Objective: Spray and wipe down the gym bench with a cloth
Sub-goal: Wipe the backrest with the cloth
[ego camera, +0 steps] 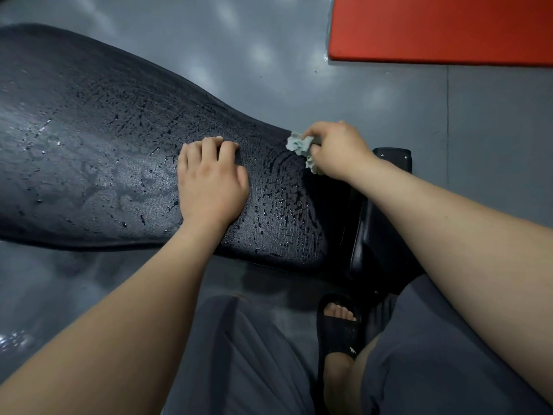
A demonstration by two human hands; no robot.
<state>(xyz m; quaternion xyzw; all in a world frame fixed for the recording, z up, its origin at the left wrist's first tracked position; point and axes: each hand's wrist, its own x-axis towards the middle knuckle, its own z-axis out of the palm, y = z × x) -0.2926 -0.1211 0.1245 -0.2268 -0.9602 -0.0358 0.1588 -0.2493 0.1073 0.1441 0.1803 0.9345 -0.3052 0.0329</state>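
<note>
Bench pad (104, 139) sprayed, droplets everywhere; my right hand (338, 151) clenches the cloth (299, 146), left hand (209, 181) flat, released; wiping barely begun.

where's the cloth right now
In the head view, the pale green cloth is bunched in the right hand at the far edge of the wet black bench pad, right of the left hand.

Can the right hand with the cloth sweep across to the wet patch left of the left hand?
Probably not in one pass: the left hand lies flat on the bench pad, between the right hand with its cloth and that patch.
</note>
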